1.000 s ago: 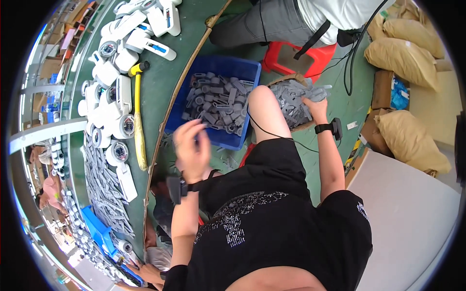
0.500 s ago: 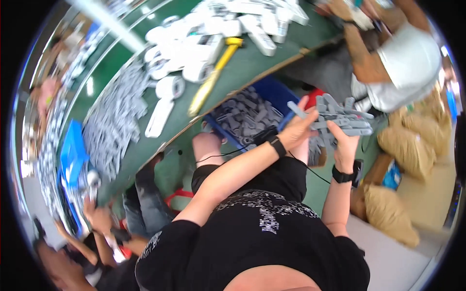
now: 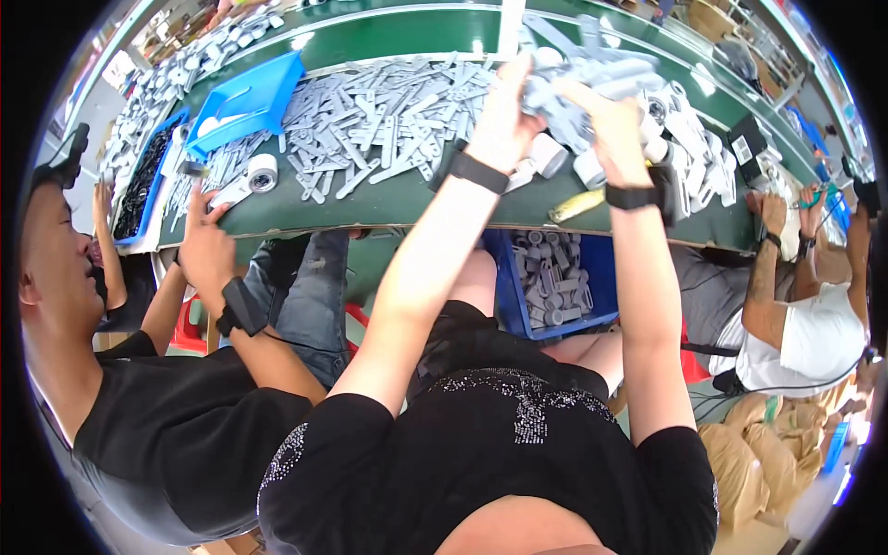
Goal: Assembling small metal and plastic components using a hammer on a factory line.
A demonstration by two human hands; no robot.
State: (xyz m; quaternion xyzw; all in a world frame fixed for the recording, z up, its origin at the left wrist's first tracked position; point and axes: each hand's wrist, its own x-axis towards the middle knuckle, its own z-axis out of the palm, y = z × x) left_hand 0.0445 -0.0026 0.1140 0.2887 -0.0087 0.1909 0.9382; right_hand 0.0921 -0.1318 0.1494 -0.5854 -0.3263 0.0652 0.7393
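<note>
A loose bundle of flat grey plastic strips (image 3: 601,74) is held up over the far part of the table, slightly blurred. My left hand (image 3: 504,116) presses it from the left, and my right hand (image 3: 609,125) grips it from the right. Left of my hands, a wide heap of similar grey strips (image 3: 388,111) covers the green tabletop (image 3: 305,211). White tubular plastic parts (image 3: 694,153) lie in a pile to the right and partly behind my right wrist. A yellow hammer (image 3: 575,205) is mostly hidden between my forearms.
Below the table edge, a blue bin (image 3: 508,287) holds grey parts. A blue tray (image 3: 245,102) stands tilted on the left, near a white round-headed part (image 3: 262,173). One co-worker (image 3: 185,407) sits close on my left, another (image 3: 805,333) on my right. Brown sacks (image 3: 735,467) stand lower right.
My hands have swung from the right, beside the table, up and left over the tabletop with the grey strips. The view has turned, showing more of the left co-worker.
</note>
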